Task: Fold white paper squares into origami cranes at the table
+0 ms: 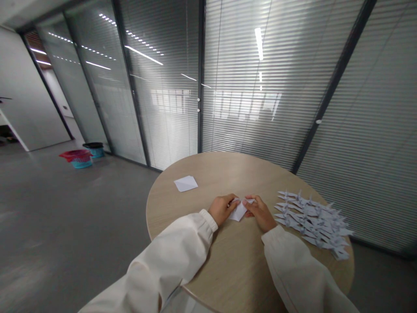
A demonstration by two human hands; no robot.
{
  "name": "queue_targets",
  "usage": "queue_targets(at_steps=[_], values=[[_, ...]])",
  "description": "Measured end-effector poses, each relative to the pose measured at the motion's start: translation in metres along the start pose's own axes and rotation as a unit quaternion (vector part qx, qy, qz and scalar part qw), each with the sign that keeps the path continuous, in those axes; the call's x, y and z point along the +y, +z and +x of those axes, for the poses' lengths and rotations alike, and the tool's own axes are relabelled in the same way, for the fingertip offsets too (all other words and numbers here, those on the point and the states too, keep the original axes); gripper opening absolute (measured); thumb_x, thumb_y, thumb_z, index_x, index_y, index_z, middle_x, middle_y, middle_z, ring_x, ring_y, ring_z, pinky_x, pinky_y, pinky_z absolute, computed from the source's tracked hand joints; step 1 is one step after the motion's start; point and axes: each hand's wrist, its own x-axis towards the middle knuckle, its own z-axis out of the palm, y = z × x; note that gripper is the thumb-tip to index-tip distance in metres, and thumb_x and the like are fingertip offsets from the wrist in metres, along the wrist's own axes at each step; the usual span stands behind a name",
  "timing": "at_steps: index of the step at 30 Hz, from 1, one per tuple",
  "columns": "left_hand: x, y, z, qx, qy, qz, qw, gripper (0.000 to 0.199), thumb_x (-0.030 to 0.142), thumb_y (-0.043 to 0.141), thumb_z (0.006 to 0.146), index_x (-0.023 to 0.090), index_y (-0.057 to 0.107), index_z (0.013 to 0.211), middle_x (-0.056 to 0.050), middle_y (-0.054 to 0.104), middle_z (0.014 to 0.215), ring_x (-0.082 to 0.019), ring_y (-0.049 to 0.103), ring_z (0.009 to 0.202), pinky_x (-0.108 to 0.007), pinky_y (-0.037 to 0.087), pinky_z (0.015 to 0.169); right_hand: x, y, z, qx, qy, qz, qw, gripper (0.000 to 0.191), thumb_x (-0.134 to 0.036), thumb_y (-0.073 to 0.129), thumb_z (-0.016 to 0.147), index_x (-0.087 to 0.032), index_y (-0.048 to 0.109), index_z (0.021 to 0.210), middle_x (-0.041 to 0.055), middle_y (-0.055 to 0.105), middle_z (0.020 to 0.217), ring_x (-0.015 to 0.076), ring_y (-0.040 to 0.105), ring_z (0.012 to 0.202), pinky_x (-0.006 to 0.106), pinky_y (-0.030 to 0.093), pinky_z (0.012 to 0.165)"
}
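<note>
Two hands are at the round wooden table (228,174), the left hand (222,209) and the right hand (259,213), with fingers curled and closed toward each other. Together they pinch one folded white paper (239,211) by its upper edge, just above the table's near edge, with the paper between them; whether it touches the tabletop cannot be told. One more paper (185,183), a folded white square, lies apart on the table, beyond the left hand. Right of the right hand lies a single overlapping pile of white paper cranes (309,219), well over a dozen, too tangled to count exactly. Two bins (81,162) stand on the floor, far to the left.
</note>
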Motion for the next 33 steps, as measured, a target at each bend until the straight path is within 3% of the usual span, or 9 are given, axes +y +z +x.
queue_targets(at_steps=[13,18,26,33], values=[[0.004,0.000,0.000,-0.001,-0.009,0.017,1.000,0.031,0.039,0.037,0.081,0.017,0.059,0.078,0.001,0.054,0.058,-0.008,0.045,0.051,-0.018,0.030,0.050,-0.001,0.001,-0.001,-0.015,0.006,0.005,1.000,0.029,-0.025,0.059,0.062,-0.020,0.045,0.087,-0.0019,0.062,0.064,0.0157,0.061,0.059,0.028,0.050,0.053],[0.000,-0.002,0.002,0.034,-0.028,0.010,0.999,0.034,0.041,0.037,0.080,0.015,0.054,0.064,0.004,0.042,0.049,-0.007,0.036,0.047,-0.019,0.025,0.047,-0.008,0.005,-0.004,-0.022,0.012,0.043,0.999,0.036,-0.014,0.054,0.056,-0.022,0.043,0.089,0.0002,0.065,0.077,0.0175,0.062,0.069,0.030,0.050,0.060],[-0.012,0.002,0.007,0.074,-0.086,-0.110,0.987,0.037,0.046,0.041,0.075,0.013,0.057,0.069,0.003,0.044,0.055,-0.008,0.036,0.051,-0.018,0.025,0.045,-0.004,0.001,-0.003,-0.063,-0.012,0.055,0.996,0.035,-0.030,0.062,0.058,-0.019,0.047,0.087,0.0042,0.068,0.078,0.0205,0.063,0.070,0.034,0.050,0.065],[-0.018,0.008,0.011,0.085,-0.148,-0.269,0.948,0.041,0.050,0.051,0.067,0.010,0.057,0.069,0.003,0.042,0.052,-0.006,0.035,0.046,-0.018,0.024,0.042,-0.005,-0.001,-0.005,-0.077,-0.032,0.070,0.994,0.037,-0.033,0.065,0.059,-0.019,0.051,0.090,0.0043,0.068,0.076,0.0215,0.064,0.069,0.035,0.050,0.066]])
